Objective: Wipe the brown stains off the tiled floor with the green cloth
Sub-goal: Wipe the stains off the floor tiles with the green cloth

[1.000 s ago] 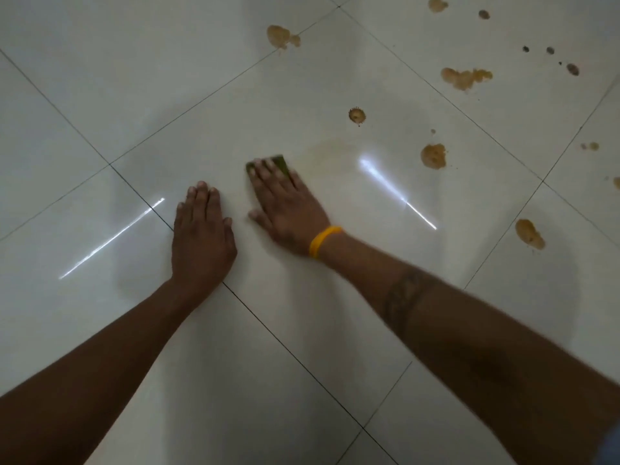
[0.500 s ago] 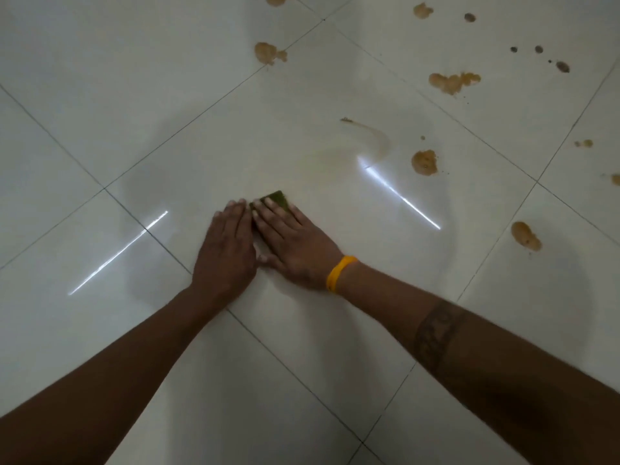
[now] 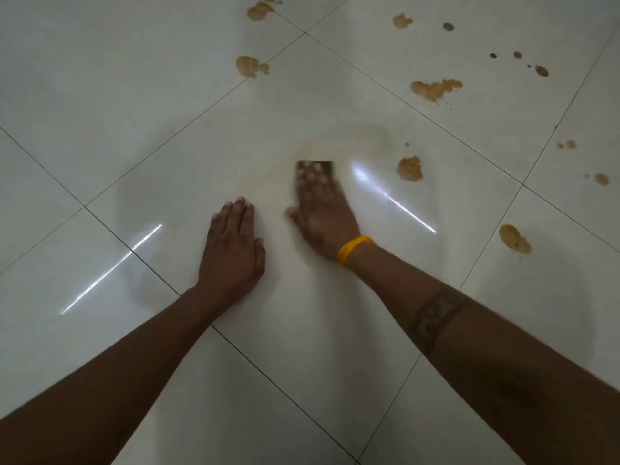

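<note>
The right hand (image 3: 322, 209) is pressing flat on the green cloth (image 3: 324, 166), fingers stretched out over it — so the grip is spread apart, not clamped, with only the far edge and right corner of the cloth showing beyond the fingertips. The hand is blurred, and a yellow wristband (image 3: 353, 250) is sitting on its wrist; further up the forearm a dark tattoo band (image 3: 436, 317) is showing. The cloth is lying on the white tiled floor (image 3: 100, 95), near the middle of a large tile, with a faint brownish smear (image 3: 352, 139) arcing on the floor just beyond it.

The left hand (image 3: 233, 243) is resting palm down on the floor beside the right one, apart from it and from the cloth, fingers straight and held together, holding nothing. It is lying just beside a dark grout line (image 3: 110, 226).

Brown stains are lying beyond and to the right of the cloth: a round stain (image 3: 410, 168) near the cloth on the same tile, a long blotch (image 3: 434, 88) further off, another (image 3: 514, 238) on the tile to the right, a blotch (image 3: 250, 66) up and left by a grout line, and small dark spots (image 3: 540, 70) far right. Two bright streaks of reflected light (image 3: 411, 213) are lying across the glossy tiles — one on each side of the hands.
</note>
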